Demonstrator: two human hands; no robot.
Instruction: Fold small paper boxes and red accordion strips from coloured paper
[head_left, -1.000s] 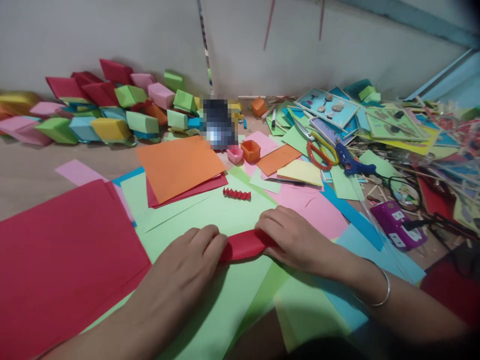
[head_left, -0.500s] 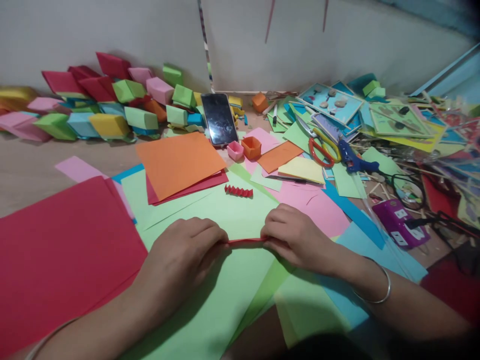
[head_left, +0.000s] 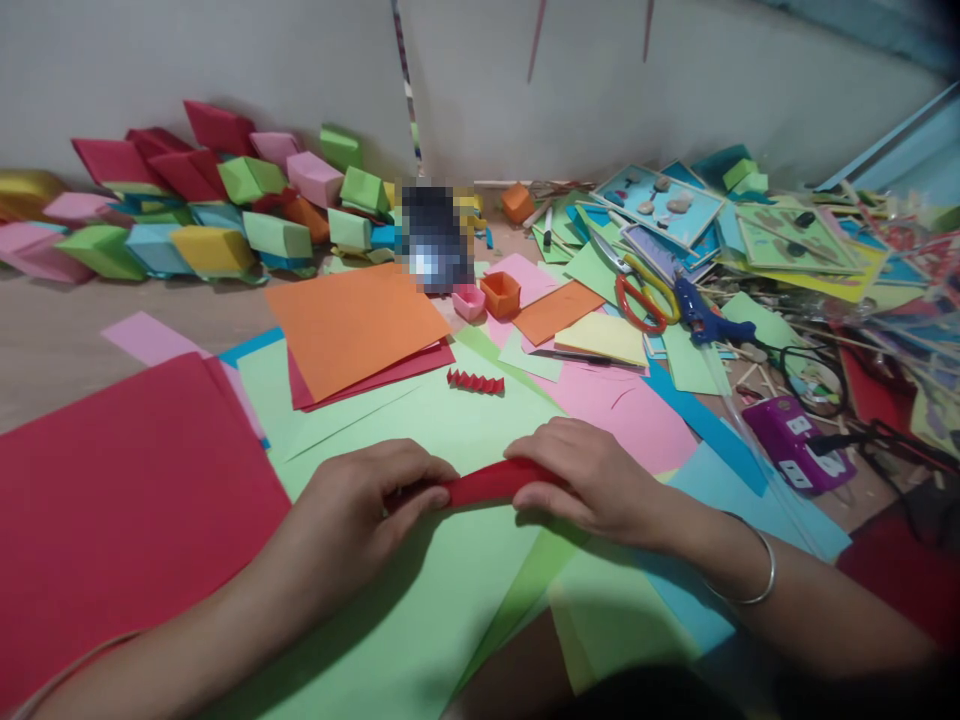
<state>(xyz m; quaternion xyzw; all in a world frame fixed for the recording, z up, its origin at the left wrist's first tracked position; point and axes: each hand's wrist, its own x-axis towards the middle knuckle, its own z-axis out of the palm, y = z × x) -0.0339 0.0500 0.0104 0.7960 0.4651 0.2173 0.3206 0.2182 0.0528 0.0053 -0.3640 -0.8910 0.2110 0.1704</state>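
Observation:
A narrow folded strip of red paper (head_left: pixel 484 484) stretches between my two hands, low over a large light green sheet (head_left: pixel 427 590). My left hand (head_left: pixel 367 500) pinches its left end between thumb and fingers. The right end is gripped by my right hand (head_left: pixel 574 470), thumb below and fingers on top. Both ends of the strip are hidden by the hands. Just beyond it lies a small red zigzag-folded paper piece (head_left: pixel 476 382). An orange sheet (head_left: pixel 360 325) rests on red sheets past my left hand, and a large red sheet (head_left: pixel 127 530) lies at the left.
Folded paper boxes (head_left: pixel 214 250) are piled along the wall. A blurred phone (head_left: pixel 433 240) and small pink (head_left: pixel 469 301) and orange boxes (head_left: pixel 500 295) stand ahead. Rightward lie scissors (head_left: pixel 641 300), a blue glue gun (head_left: pixel 709 315), a purple power strip (head_left: pixel 799 445) with cord, and scraps.
The red strip has turned from edge-on to showing a broader face. My thumbs now show along its near side, and the right fingers have shifted slightly left over it.

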